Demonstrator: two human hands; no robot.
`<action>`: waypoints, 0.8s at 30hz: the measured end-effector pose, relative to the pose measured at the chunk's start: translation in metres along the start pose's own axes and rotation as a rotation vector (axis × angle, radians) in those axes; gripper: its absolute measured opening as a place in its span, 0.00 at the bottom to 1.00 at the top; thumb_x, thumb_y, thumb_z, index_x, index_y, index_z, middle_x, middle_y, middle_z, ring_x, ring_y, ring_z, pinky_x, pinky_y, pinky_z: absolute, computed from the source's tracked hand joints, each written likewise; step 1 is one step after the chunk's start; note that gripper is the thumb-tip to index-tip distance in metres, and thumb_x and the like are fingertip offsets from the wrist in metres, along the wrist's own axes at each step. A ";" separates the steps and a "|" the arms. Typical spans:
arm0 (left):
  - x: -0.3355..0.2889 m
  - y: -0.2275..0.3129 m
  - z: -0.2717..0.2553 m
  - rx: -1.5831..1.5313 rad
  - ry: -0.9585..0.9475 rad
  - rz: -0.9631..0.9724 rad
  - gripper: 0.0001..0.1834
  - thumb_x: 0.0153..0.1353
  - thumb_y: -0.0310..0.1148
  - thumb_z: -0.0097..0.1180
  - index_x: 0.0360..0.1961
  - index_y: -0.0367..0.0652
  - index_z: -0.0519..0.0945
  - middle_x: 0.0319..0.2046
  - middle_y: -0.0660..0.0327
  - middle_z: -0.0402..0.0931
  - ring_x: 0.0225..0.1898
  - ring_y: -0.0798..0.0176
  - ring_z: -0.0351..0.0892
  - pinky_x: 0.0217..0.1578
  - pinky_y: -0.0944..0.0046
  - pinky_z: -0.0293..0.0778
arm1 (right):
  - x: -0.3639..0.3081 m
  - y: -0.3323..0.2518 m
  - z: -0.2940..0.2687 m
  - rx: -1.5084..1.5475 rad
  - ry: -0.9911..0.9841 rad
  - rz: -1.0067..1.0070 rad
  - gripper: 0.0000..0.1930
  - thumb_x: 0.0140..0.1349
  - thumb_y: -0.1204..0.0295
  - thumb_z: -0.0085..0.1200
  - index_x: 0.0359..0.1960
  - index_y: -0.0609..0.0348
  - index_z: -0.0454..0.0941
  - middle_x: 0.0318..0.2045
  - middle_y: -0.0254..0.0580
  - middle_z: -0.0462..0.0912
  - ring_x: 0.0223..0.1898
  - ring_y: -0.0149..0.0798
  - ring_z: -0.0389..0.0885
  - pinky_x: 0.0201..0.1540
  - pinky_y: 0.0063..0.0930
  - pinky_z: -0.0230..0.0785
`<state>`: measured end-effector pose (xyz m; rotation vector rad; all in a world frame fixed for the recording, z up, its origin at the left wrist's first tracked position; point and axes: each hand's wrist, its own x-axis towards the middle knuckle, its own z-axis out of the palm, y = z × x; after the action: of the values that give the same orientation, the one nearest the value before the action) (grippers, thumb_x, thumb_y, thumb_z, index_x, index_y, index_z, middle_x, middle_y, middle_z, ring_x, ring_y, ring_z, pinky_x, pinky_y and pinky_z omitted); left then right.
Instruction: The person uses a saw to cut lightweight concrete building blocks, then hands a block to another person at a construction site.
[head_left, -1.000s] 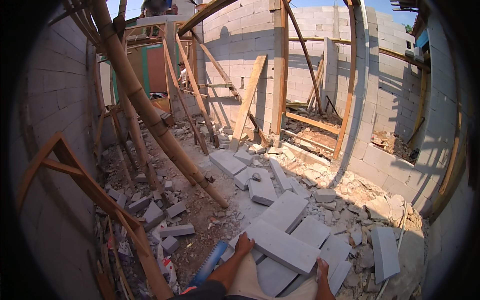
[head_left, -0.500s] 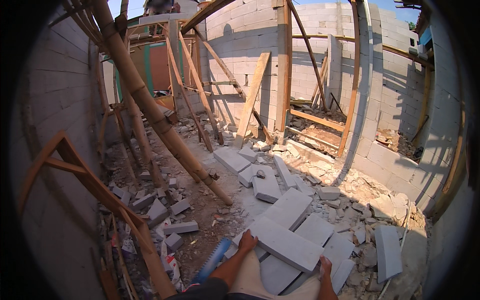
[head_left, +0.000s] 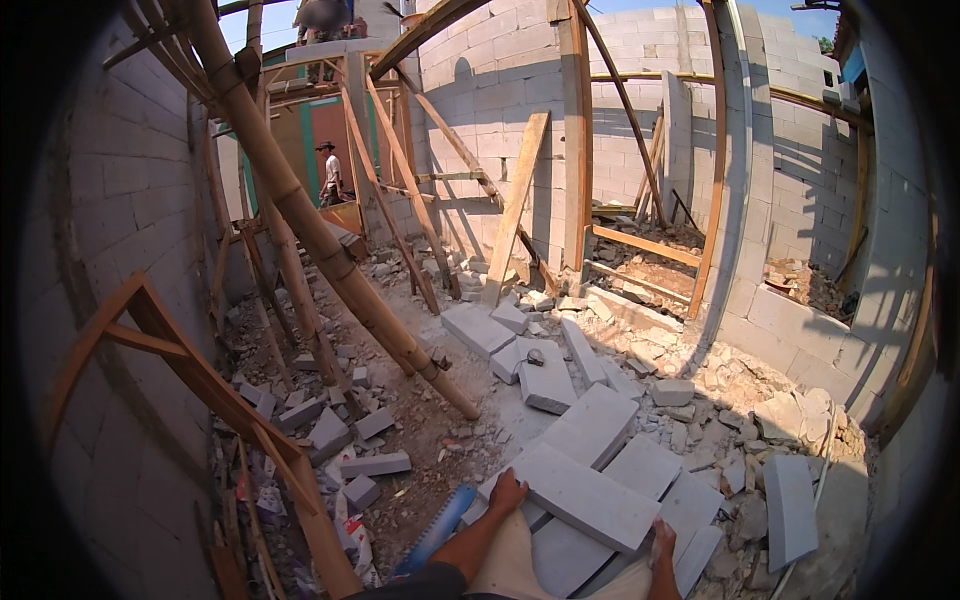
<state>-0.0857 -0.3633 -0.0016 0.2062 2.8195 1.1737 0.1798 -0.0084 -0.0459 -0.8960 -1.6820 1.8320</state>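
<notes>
Several pale block walls (head_left: 490, 140) enclose rubble-strewn ground (head_left: 440, 435). One grey block (head_left: 590, 497) lies at five o'clock across other blocks (head_left: 645, 466); the left hand (head_left: 508, 491) curls over its ten-o'clock end, the right hand (head_left: 663, 543) is at its four-o'clock end, grip impossible to tell. One blue toothed blade (head_left: 437, 530), six o'clock, is partly sleeve-hidden. Two people (head_left: 332, 178), ten and eleven o'clock: the latter blurred.

Extends left hand (head_left: 507, 494) forward on slanted forearm (head_left: 474, 541), with fingers (head_left: 519, 487) curled; positions right hand (head_left: 662, 543) apart, farther back, on steeper forearm (head_left: 664, 580).
</notes>
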 end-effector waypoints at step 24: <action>0.005 -0.004 0.000 0.005 0.022 0.024 0.34 0.63 0.46 0.63 0.64 0.38 0.70 0.56 0.40 0.76 0.60 0.36 0.77 0.59 0.43 0.74 | 0.010 0.007 0.004 0.099 -0.057 -0.014 0.23 0.75 0.51 0.54 0.47 0.63 0.85 0.42 0.35 0.87 0.42 0.32 0.82 0.49 0.30 0.75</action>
<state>-0.0912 -0.3657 -0.0046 0.2301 2.8473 1.1812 0.1701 -0.0045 -0.0545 -0.7966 -1.6120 1.9301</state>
